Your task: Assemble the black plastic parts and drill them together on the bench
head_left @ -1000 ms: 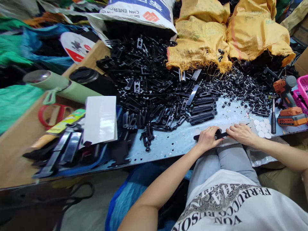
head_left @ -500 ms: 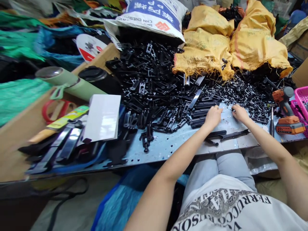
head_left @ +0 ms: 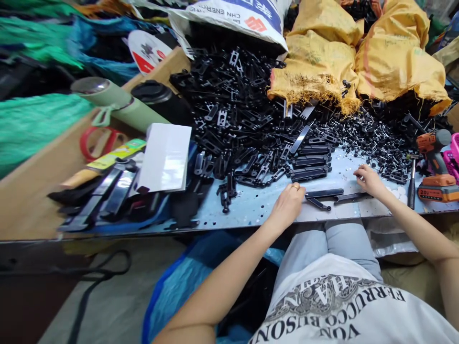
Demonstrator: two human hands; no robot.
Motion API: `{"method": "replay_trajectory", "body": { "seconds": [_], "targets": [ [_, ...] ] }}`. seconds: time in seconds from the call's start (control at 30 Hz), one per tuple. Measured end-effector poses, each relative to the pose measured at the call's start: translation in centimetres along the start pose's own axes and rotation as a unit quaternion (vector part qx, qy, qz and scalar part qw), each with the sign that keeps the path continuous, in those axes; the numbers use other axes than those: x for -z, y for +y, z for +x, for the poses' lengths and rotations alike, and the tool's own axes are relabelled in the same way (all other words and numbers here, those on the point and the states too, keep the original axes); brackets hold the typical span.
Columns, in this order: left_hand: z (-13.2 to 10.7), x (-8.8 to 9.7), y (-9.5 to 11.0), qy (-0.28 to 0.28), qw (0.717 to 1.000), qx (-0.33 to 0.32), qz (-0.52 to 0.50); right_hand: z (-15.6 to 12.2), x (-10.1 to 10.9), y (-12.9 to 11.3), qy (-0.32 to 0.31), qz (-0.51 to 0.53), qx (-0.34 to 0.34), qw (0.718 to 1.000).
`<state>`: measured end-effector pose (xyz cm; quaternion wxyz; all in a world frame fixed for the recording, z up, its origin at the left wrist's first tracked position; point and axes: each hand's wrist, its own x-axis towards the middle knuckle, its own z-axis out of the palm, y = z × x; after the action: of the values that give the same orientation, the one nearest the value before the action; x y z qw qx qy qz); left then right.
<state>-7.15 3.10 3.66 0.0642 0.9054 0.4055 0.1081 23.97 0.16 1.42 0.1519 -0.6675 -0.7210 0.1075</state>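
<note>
My left hand (head_left: 288, 203) is at the table's front part, its fingers closed on the left end of a long black plastic arm (head_left: 325, 193). A thinner black bar with a round end (head_left: 319, 204) lies just below that arm. My right hand (head_left: 370, 180) hovers above the blue table top, thumb and fingers drawn together; whatever is between them is too small to make out. Beneath it lies another black plastic arm (head_left: 351, 197). Behind my left hand, several black arms lie stacked in a row (head_left: 311, 162).
Black plastic parts (head_left: 229, 119) heap up at the back, beside loose screws (head_left: 373, 138). On the right are a hammer (head_left: 412, 184) and a cordless drill (head_left: 435, 165). A white box (head_left: 165, 155), red-handled scissors (head_left: 98, 143) and a green flask (head_left: 118, 102) stand left.
My left hand has moved left and toward me, from the stacked arms to the black arm at the front. My right hand has shifted slightly right and nearer. The camera view has shifted.
</note>
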Motion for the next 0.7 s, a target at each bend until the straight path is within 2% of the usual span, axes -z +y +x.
{"method": "replay_trajectory", "body": {
  "seconds": [0.07,0.17,0.3,0.43,0.53,0.63,0.7],
  "targets": [
    [0.3,-0.4,0.1,-0.008,1.0,-0.022,-0.003,-0.2,0.9,-0.7,0.014,0.045,0.036,0.998],
    [0.1,-2.0,0.2,0.014,0.999,-0.031,-0.021,-0.5,2.1,-2.1,0.01,0.093,0.053,0.994],
    [-0.5,-4.2,0.1,0.056,0.997,-0.046,-0.032,-0.4,3.2,-3.9,-0.057,0.107,0.041,0.992],
    [-0.7,-4.9,-0.2,0.063,0.997,-0.045,-0.026,0.3,3.6,-5.7,-0.133,0.026,0.06,0.989],
    [-0.8,-4.5,0.0,0.065,0.997,-0.024,-0.033,1.1,3.3,-7.4,-0.179,-0.076,0.115,0.974],
    [-0.7,-4.0,0.9,0.069,0.997,-0.005,-0.039,1.6,2.6,-8.3,-0.226,-0.16,0.152,0.949],
    [-0.3,-3.8,1.9,0.054,0.997,-0.036,-0.047,1.3,2.1,-7.9,-0.228,-0.169,0.15,0.947]
  ]
}}
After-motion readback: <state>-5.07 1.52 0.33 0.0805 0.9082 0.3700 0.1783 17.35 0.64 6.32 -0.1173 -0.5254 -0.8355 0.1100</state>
